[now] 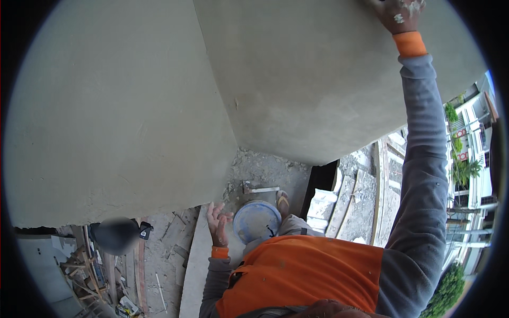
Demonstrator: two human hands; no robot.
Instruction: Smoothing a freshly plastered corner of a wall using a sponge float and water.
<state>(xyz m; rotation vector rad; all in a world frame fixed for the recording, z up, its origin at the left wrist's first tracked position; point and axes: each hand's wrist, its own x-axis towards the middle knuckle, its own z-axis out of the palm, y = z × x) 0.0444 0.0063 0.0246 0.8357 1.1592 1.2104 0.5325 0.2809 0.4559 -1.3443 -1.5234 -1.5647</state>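
My right hand (400, 15), smeared with pale plaster, is raised at the upper right against the grey plastered wall (307, 79). Its fingers run into the dark rim of the picture, so whether they grip anything is hidden. Down in the middle, my left hand (218, 225) is empty with its fingers apart, in front of the lower edge of the left wall face (106, 116). Just right of it stands a round bucket (257, 220), blue-rimmed with a whitish, stained top. Between bucket and corner lies a small tool with a pale bar (264, 190).
My sandalled foot (283, 201) is beside the bucket. A dark vertical opening (318, 185) adjoins planks (342, 204) on the right. Lower left, far below, another person (116, 236) stands among scrap timber (79, 270). Houses and greenery (466, 169) show at far right.
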